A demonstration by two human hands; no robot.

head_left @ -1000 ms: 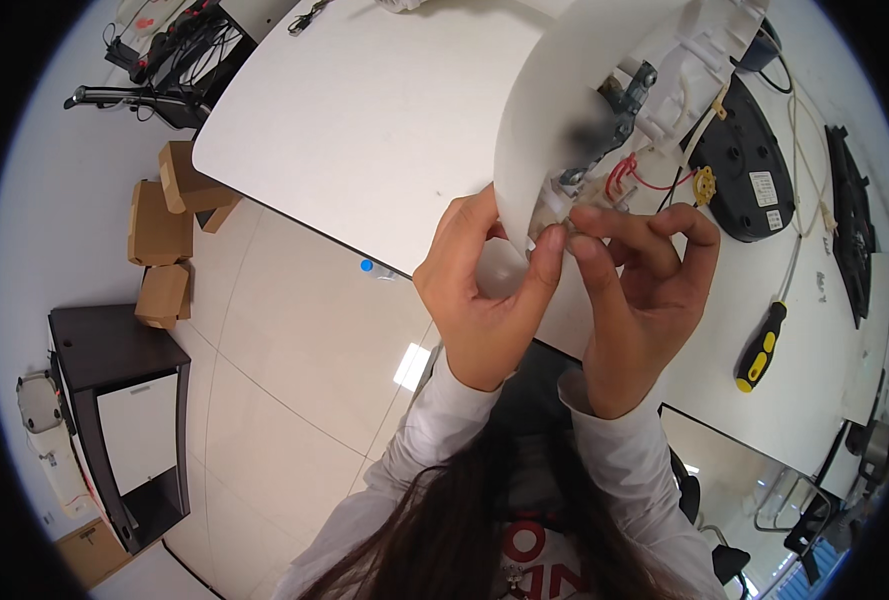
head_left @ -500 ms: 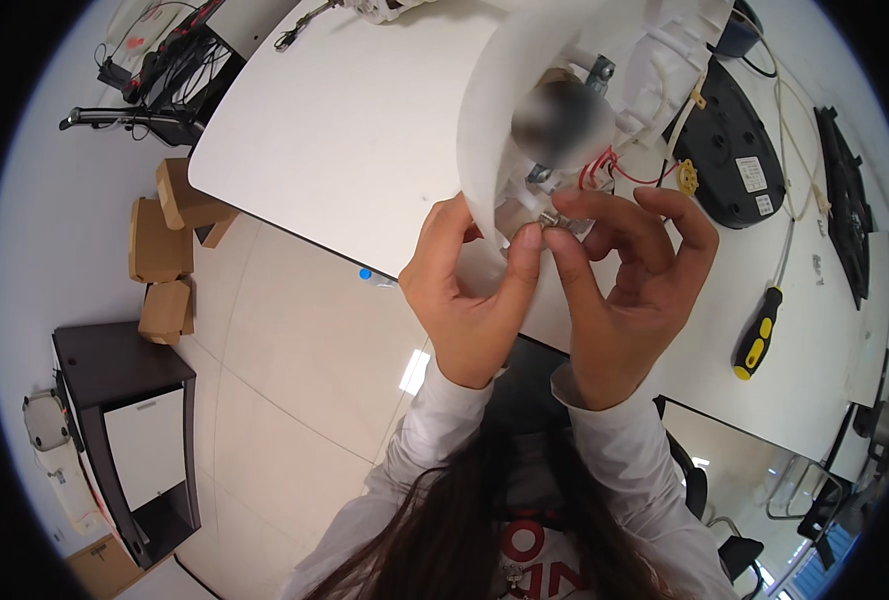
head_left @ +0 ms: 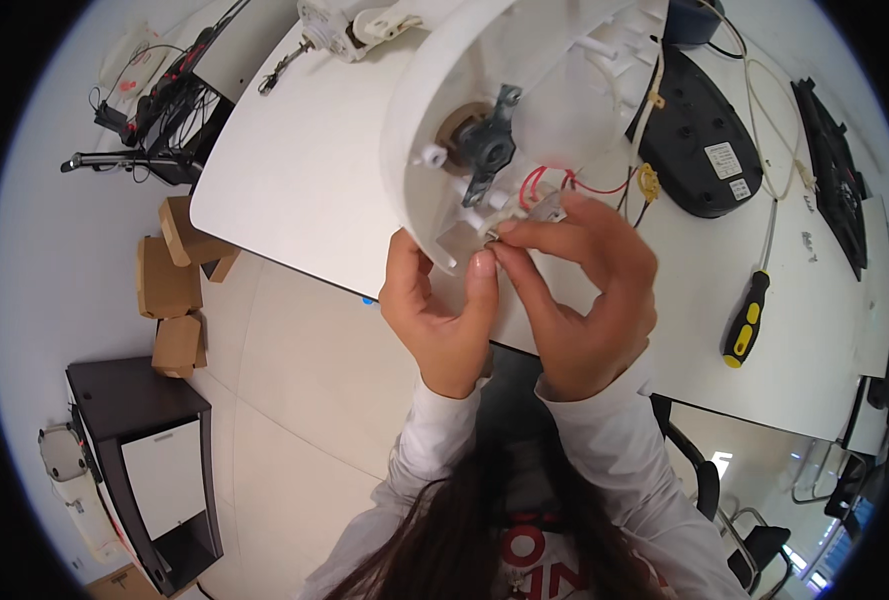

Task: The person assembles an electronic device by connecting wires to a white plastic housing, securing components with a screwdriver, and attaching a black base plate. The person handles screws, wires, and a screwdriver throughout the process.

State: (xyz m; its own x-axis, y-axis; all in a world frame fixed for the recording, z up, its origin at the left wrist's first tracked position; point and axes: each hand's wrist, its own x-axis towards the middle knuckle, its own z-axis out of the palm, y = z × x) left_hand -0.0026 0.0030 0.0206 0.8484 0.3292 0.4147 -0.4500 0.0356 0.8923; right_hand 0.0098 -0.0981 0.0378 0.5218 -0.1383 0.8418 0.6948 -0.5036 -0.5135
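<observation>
A white curved plastic housing (head_left: 409,130) stands over the table in front of me. Its rim is held between the fingers and thumb of my left hand (head_left: 439,325). My right hand (head_left: 599,295) is closed in a pinch of thumb and index finger at the housing's lower corner, on a small metallic piece (head_left: 493,234) whose kind I cannot make out. Both thumbs almost meet there. Inside the housing sits a dark metal bracket (head_left: 491,145) over a round brown part. Red wires (head_left: 531,183) run from near my right fingers toward a yellow round component (head_left: 648,182).
On the right of the white table (head_left: 284,190) lie a black plastic casing (head_left: 689,125), a yellow-and-black screwdriver (head_left: 748,318), small loose screws (head_left: 809,246) and a pale cable. A white mechanical unit (head_left: 332,28) is at the back left. Cardboard boxes (head_left: 169,275) stand beyond the left edge.
The housing and both hands have shifted left and a little down in view. The housing has turned so that its dark bracket shows clearly. Both hands keep their grip at the corner.
</observation>
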